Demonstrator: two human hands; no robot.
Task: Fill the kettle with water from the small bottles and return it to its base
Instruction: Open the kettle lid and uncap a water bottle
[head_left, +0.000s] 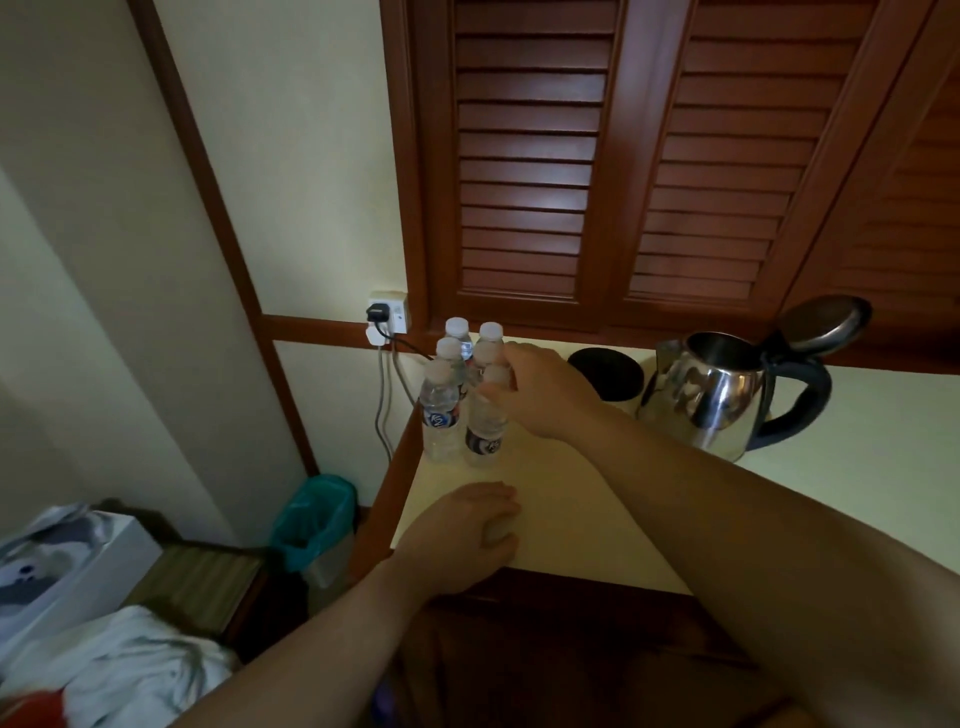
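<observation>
Several small clear water bottles with white caps stand bunched at the table's far left corner. My right hand (540, 392) closes around the neck of the front right bottle (485, 421), which stands on the table. Beside it stands the front left bottle (440, 415). The steel kettle (711, 400) sits on the table at the right, off its base, with its lid (826, 325) flipped open and its black handle pointing right. The round black base (605, 374) lies between the bottles and the kettle. My left hand (467, 535) rests palm down on the table's near edge, holding nothing.
The pale tabletop (597, 519) ends at a wooden edge on the left. A wall socket (387, 314) with a black plug and cables is behind the bottles. A bin with a teal liner (314, 514) stands on the floor at left. Louvred wooden shutters (623, 156) rise behind the table.
</observation>
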